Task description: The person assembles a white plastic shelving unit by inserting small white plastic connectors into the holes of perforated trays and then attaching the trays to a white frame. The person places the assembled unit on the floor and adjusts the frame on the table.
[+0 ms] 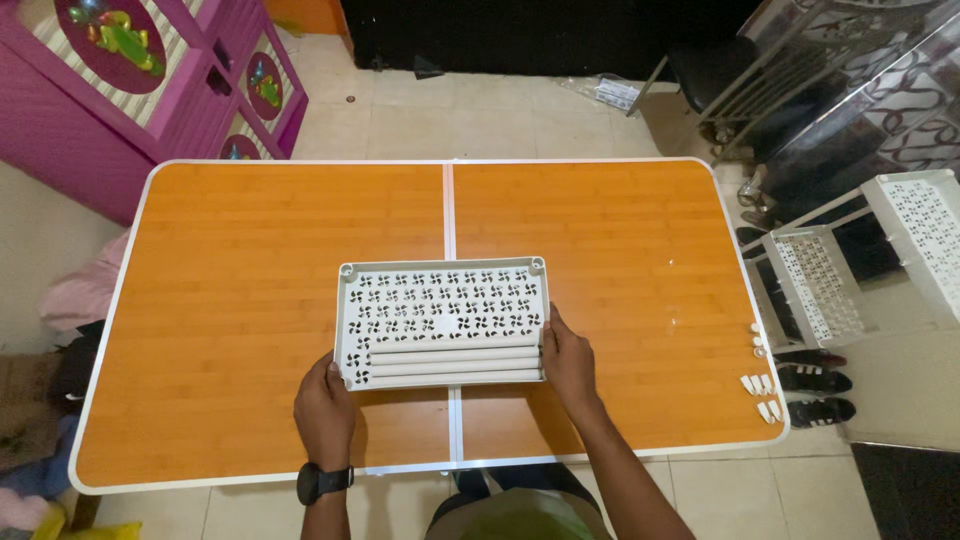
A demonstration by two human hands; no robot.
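A white perforated plastic tray [440, 300] lies flat in the middle of an orange wood-grain folding table [250, 260]. Three white tubes [455, 362] lie side by side inside the tray along its near edge. My left hand [325, 405], with a black watch on the wrist, grips the tray's near left corner. My right hand [568, 362] holds the tray's right edge near the front.
Small white plastic pieces [760, 385] lie by the table's right edge. A white perforated rack [850, 265] stands to the right with shoes [815, 395] on the floor below. A pink cabinet [150, 75] stands at the back left; a metal chair frame [740, 80] at the back right.
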